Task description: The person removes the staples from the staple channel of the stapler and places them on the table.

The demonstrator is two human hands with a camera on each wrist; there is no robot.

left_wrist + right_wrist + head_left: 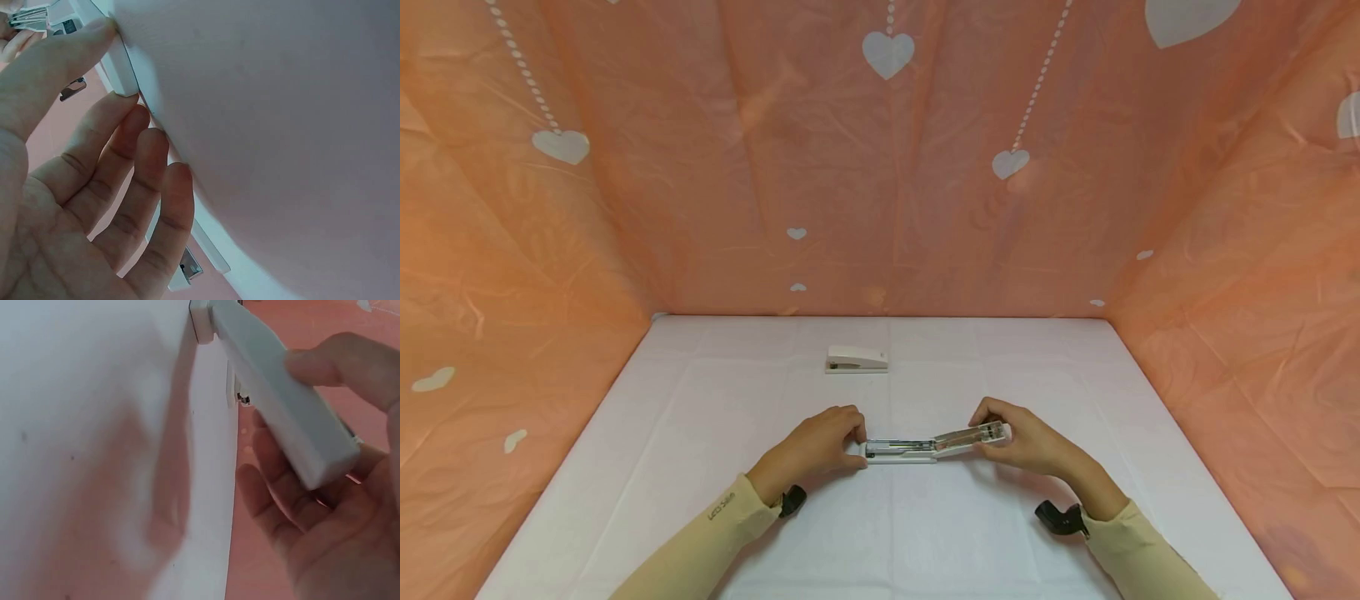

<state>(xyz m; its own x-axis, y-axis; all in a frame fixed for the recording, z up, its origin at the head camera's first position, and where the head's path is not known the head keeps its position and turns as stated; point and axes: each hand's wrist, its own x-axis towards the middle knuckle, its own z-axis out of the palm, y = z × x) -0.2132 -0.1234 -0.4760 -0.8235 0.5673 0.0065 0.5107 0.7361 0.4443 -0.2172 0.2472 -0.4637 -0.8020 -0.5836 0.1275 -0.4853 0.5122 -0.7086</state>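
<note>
An opened white stapler (901,458) lies in front of me, its top arm swung far back to the right so that the metal staple channel shows. At the left end of its base, my left hand (820,442) pinches the tip between thumb and fingers. In the left wrist view the thumb presses one side of that base end (122,69), the index fingertip the other. My right hand (1030,437) grips the raised top arm. The right wrist view shows the thumb on the smooth white cover (281,400), with other fingers beneath or behind it, partly hidden.
A second white stapler (857,360), closed, stands farther back on the white-covered table (737,358). An orange curtain (887,192) with pale hearts rises behind the table and along both sides. Black wrist cameras (1060,518) sit at the sleeve cuffs.
</note>
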